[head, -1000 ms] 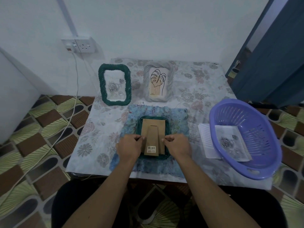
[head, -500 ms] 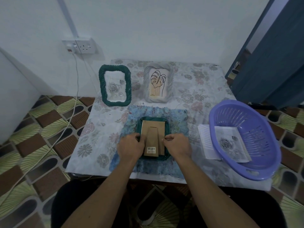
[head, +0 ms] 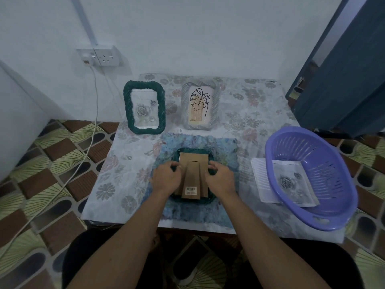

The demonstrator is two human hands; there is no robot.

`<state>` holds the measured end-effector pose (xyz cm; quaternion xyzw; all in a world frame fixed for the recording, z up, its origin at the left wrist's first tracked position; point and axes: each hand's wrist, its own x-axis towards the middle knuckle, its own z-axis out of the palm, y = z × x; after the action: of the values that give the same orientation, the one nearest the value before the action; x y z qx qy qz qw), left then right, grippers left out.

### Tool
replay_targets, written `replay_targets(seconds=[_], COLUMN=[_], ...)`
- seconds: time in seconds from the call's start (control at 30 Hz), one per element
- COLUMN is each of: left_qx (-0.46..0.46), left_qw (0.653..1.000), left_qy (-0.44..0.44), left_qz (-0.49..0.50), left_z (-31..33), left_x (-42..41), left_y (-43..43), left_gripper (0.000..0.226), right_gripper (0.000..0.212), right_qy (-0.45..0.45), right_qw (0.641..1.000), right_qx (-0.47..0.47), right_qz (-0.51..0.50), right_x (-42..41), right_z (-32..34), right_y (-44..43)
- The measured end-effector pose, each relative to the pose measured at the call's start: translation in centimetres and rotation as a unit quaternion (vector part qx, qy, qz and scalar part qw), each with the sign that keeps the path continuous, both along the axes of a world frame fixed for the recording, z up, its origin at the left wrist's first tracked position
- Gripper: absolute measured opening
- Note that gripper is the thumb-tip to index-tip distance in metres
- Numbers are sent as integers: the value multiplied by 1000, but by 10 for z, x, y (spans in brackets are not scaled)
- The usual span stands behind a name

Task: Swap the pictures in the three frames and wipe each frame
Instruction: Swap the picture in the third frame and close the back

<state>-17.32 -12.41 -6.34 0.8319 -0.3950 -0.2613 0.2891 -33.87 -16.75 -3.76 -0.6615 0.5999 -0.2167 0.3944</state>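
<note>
face-down frame: green twisted rim, lying flat between the two hands, back side up.
backing: brown cardboard filling the frame's back; folded stand lies flat down its middle, barcode sticker at the end nearer the wrists.
left hand: fingers curled, grasping the frame's left edge, fingertips at the edge of the backing. Cannot tell whether they catch rim or a clip.
right hand: same posture mirrored, fingers curled onto the right edge, grasping it.
blue cloth: fuzzy, directly under the frame and both hands, showing on all sides.
table cover: pale floral sheet under the cloth.
second green frame: upright, beyond the left hand, well apart; rose print behind its glass.
grey frame: upright, beyond the hands and just right of the second green frame; leaf line drawing inside.
purple basket: right of the right hand, apart from it; a loose rose print lies in it.
lined paper: between right hand and basket, partly under the basket.
wall socket: far beyond the left hand; white cable hangs from it to the floor.
</note>
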Motion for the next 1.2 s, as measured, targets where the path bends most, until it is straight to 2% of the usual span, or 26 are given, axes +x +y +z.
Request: replay_targets(seconds=[0.17, 0.3, 0.37, 0.53, 0.67, 0.77, 0.83, 0.93, 1.07, 1.2], left_qx=[28, 26, 27, 51, 40, 50, 76, 83, 72, 14], left_qw=[999, 999, 999, 997, 999, 996, 989, 981, 980, 983], left_qy=[-19, -23, -23, -39, -21, -44, -82, -144, -161, -169], left_qz=[24, 35, 39, 35, 1, -65, -94, -103, -89, -64], left_z=[-6, -4, -5, -1, 4, 1, 2, 9, 13, 11], left_x=[3, 3, 3, 4, 7, 12, 11, 7, 9, 12], left_y=[-2, -2, -2, -5, -12, -15, -16, -14, -21, -34], left_gripper=[8, 12, 13, 25, 18, 48, 52, 44, 34, 22], right_gripper=[43, 46, 52, 65, 66, 66, 66, 67, 68, 69], right_qy=[8, 67, 103, 203, 248, 259, 264, 269, 271, 272], right_qw=[1000, 993, 988, 954, 935, 931, 929, 928, 928, 928], right_qx=[-14, -81, -85, -96, -117, -128, -135, -139, -139, -138], right_qz=[24, 54, 78, 198, 225, 222, 221, 219, 216, 216], right_x=[-2, -5, -8, -14, -14, -13, -13, -12, -12, -12], right_z=[-7, -21, -23, -32, -35, -37, -39, -41, -43, -43], right_y=[1, 3, 7, 13, 13, 14, 14, 14, 14, 14])
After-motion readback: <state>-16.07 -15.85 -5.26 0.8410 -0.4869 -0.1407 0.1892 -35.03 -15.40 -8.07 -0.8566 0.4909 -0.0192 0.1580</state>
